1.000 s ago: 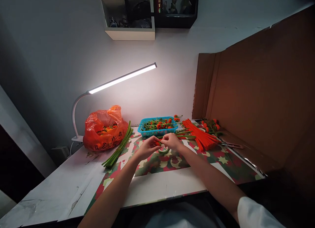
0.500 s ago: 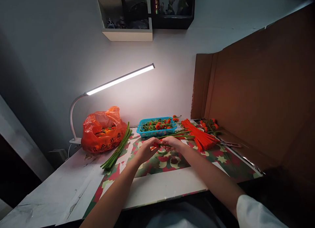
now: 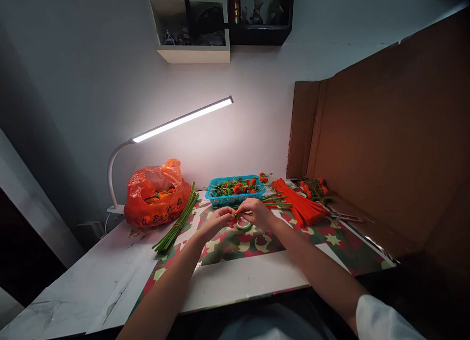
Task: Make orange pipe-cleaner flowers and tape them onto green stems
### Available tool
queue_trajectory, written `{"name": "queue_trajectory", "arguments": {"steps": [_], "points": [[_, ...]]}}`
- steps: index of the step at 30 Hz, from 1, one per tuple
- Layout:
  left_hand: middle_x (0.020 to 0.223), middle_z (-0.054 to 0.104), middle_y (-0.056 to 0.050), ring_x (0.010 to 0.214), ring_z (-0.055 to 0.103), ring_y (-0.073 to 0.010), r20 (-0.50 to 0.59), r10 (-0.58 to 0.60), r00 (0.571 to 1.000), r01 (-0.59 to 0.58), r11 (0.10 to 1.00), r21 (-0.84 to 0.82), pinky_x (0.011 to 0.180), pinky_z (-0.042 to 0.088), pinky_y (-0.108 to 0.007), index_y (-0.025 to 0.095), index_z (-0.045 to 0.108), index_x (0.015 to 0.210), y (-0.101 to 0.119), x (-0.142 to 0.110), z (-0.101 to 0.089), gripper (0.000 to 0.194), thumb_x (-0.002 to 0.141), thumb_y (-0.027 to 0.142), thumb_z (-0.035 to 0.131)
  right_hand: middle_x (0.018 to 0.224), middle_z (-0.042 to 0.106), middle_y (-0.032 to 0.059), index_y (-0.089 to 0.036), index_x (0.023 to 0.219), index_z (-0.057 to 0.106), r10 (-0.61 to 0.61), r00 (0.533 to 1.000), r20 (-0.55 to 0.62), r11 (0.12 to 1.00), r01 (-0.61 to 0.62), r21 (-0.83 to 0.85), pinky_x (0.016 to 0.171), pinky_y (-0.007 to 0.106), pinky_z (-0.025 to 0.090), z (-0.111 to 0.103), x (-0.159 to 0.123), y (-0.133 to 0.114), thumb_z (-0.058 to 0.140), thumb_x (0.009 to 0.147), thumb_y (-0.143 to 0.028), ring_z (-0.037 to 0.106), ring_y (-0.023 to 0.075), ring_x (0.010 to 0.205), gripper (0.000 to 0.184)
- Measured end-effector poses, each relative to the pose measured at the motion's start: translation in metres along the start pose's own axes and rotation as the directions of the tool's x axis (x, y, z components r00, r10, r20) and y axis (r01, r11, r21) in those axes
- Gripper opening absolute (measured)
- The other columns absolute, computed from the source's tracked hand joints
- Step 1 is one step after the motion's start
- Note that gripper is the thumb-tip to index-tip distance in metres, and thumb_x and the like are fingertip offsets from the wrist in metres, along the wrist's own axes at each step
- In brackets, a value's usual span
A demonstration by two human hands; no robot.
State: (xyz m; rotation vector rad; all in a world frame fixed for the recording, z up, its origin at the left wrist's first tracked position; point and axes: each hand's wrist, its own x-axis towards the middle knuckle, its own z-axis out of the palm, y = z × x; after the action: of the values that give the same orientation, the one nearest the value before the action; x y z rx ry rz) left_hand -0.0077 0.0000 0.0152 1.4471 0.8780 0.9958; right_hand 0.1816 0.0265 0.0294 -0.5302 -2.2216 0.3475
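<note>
My left hand (image 3: 219,222) and my right hand (image 3: 256,214) meet above the patterned table covering. The left fingers are pinched on a small green-and-red flower piece (image 3: 235,215), mostly hidden by the fingertips. Touching it from the other side, the right hand's thumb and fingers are pressed together on the same piece. Just below the fingers lies a roll of green tape (image 3: 243,225). Behind the right hand, green stems (image 3: 275,203) stretch toward a bundle of red-orange fuzzy stems (image 3: 303,205).
A blue basket (image 3: 235,199) of orange flowers stands behind my hands. To the left are a bundle of green stems (image 3: 176,223), an orange plastic bag (image 3: 156,198) and a lit lamp (image 3: 183,119). Scissors (image 3: 347,216) and more flowers (image 3: 316,187) lie near the cardboard wall (image 3: 382,129).
My right hand has turned over and arched, with its fingertips now on the small piece from above. The tape roll shows more clearly below. The view has shifted slightly.
</note>
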Motion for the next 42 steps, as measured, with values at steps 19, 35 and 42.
{"name": "queue_trajectory", "arguments": {"steps": [19, 35, 42], "points": [[0.056, 0.052, 0.003, 0.054, 0.046, -0.0112, -0.106, 0.113, 0.988, -0.035, 0.829, 0.558, 0.051, 0.033, -0.022, 0.018, 0.049, 0.061, -0.001, 0.000, 0.009, 0.008, 0.066, 0.023, 0.051, 0.074, 0.070, 0.0023, -0.017, 0.074, 0.071, 0.307, 0.948, 0.087, 0.925, -0.319, 0.204, 0.065, 0.024, 0.046, 0.020, -0.003, 0.004, 0.056, 0.070, -0.011, 0.063, 0.0155, 0.071, 0.016], [0.064, 0.056, 0.002, 0.057, 0.046, -0.0105, -0.040, 0.367, 0.929, -0.243, 0.691, 0.681, 0.052, 0.034, -0.020, 0.017, 0.056, 0.070, 0.005, -0.002, 0.013, 0.008, 0.074, 0.020, 0.050, 0.054, 0.055, -0.0025, -0.013, 0.068, 0.062, 0.655, 0.555, 0.512, 0.107, -0.739, 0.665, 0.046, 0.017, 0.037, 0.011, 0.003, 0.004, 0.066, 0.069, -0.009, 0.044, 0.0046, 0.045, 0.005], [0.060, 0.055, 0.002, 0.055, 0.048, -0.0103, -0.096, 0.199, 0.975, -0.133, 0.878, 0.460, 0.054, 0.036, -0.021, 0.016, 0.056, 0.067, 0.000, 0.001, 0.009, 0.011, 0.072, 0.026, 0.057, 0.068, 0.063, 0.0017, -0.015, 0.072, 0.066, 0.561, 0.809, 0.176, 0.679, -0.572, 0.461, 0.060, 0.023, 0.044, 0.008, 0.002, -0.004, 0.065, 0.068, -0.011, 0.057, 0.0121, 0.063, 0.005]]}}
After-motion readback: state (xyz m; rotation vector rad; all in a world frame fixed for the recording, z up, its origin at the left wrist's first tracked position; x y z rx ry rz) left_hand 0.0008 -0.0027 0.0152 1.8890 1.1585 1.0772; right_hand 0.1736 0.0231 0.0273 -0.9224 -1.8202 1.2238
